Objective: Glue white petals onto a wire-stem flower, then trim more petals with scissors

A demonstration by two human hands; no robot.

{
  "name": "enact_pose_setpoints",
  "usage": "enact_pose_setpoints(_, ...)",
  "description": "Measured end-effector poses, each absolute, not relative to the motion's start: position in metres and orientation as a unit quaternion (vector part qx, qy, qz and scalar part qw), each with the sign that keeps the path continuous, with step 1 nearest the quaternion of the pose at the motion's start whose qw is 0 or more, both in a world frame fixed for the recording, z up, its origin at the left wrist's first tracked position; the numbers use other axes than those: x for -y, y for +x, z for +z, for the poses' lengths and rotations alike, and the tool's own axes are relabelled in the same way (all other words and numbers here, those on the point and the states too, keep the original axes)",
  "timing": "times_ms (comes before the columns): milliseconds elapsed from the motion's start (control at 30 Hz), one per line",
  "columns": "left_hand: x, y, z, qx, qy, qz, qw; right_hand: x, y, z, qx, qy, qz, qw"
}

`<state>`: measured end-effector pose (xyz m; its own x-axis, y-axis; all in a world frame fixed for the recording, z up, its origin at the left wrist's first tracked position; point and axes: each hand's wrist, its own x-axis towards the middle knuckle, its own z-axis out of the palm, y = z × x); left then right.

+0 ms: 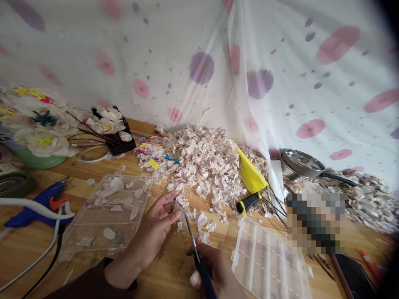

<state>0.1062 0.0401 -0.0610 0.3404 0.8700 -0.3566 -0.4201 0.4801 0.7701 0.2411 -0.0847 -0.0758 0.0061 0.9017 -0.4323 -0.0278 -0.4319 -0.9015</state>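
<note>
Near the middle of the head view, my left hand (157, 230) pinches a small pale petal (178, 207) between thumb and fingers; most of the piece is covered by the fingertips. My right hand (215, 265), lower down, is closed round a slim metal tool with a dark blue handle (204, 272). The tool's tip reaches up to the petal at my left fingertips, and whether it has one blade or two I cannot make out. Loose petals (204, 226) lie on the table just beyond both hands, in front of a big heap of dried pale petals (202, 160).
A clear plastic box (107, 224) with some petals lies left, a divided clear tray (264, 261) right. A blue glue gun (37, 211) with cables is far left. A yellow-black handled tool (248, 202), a metal pan (302, 162) and handmade flowers (43, 124) stand around.
</note>
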Motion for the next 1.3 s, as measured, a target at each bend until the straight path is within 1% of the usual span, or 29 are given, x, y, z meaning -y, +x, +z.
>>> enact_pose_setpoints(167, -0.041, 0.106, -0.062, -0.385, 0.292, 0.414, 0.772, 0.089, 0.240, -0.089, 0.373, -0.580, 0.582, 0.431)
enact_pose_setpoints(267, -0.041, 0.106, -0.064, -0.380, 0.298, 0.408, 0.775, 0.089, 0.240, -0.090, 0.379, -0.571, 0.580, 0.442)
enact_pose_setpoints(467, -0.040, 0.105, -0.067, -0.377, 0.300, 0.405, 0.777, 0.085, 0.241, -0.082, 0.396, -0.571, 0.578, 0.428)
enact_pose_setpoints(567, -0.041, 0.106, -0.066, -0.382, 0.299, 0.410, 0.772, 0.082, 0.240, -0.080, 0.416, -0.591, 0.552, 0.416)
enact_pose_setpoints(667, -0.041, 0.107, -0.064, -0.390, 0.289, 0.416, 0.769, 0.076, 0.239, -0.083, 0.434, -0.596, 0.532, 0.416)
enact_pose_setpoints(800, -0.043, 0.108, -0.063, -0.395, 0.283, 0.431, 0.760, 0.071, 0.241, -0.090, 0.448, -0.569, 0.562, 0.399)
enact_pose_setpoints(900, -0.044, 0.107, -0.064, -0.399, 0.283, 0.442, 0.752, 0.071, 0.244, -0.095, 0.456, -0.585, 0.540, 0.397)
enact_pose_setpoints(1067, -0.043, 0.105, -0.069, -0.405, 0.320, 0.433, 0.739, 0.072, 0.251, -0.101, 0.464, -0.615, 0.526, 0.361)
enact_pose_setpoints(1200, -0.043, 0.103, -0.071, -0.413, 0.354, 0.428, 0.722, 0.071, 0.256, -0.092, 0.519, -0.664, 0.438, 0.314)
enact_pose_setpoints(1300, -0.042, 0.103, -0.071, -0.405, 0.376, 0.429, 0.715, 0.068, 0.257, -0.082, 0.532, -0.686, 0.417, 0.268)
